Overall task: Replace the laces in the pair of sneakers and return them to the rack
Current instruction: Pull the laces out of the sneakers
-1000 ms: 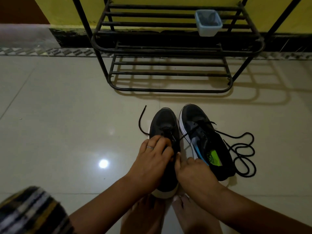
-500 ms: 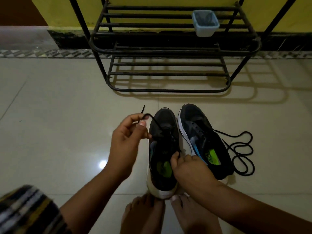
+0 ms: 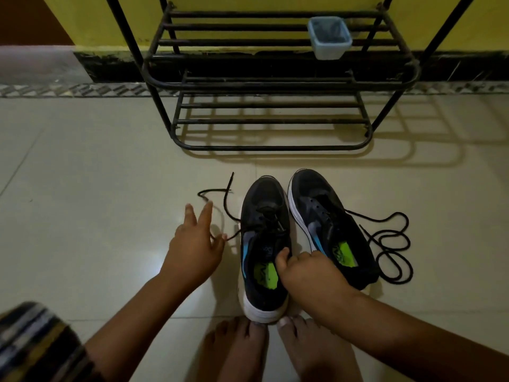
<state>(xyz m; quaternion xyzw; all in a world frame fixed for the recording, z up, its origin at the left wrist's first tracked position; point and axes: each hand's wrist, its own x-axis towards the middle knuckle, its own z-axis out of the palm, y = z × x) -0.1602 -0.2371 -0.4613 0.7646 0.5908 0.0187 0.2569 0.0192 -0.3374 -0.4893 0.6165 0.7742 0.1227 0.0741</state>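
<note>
On the tiled floor [image 3: 82, 175], two dark sneakers sit side by side just short of the black metal rack [image 3: 270, 78]. The right hand [image 3: 305, 274] grips the collar of the left sneaker [image 3: 264, 216]. The left hand [image 3: 192, 244] has fingers spread while pinching that shoe's black lace [image 3: 224, 199]. The right sneaker [image 3: 325, 213] trails a coiled lace [image 3: 394, 244] beside it.

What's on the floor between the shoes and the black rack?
Nothing: in the head view only bare tile and the rack's shadow lie between the toes of the two sneakers and the shoe rack. The loose lace lies off to the right.
</note>
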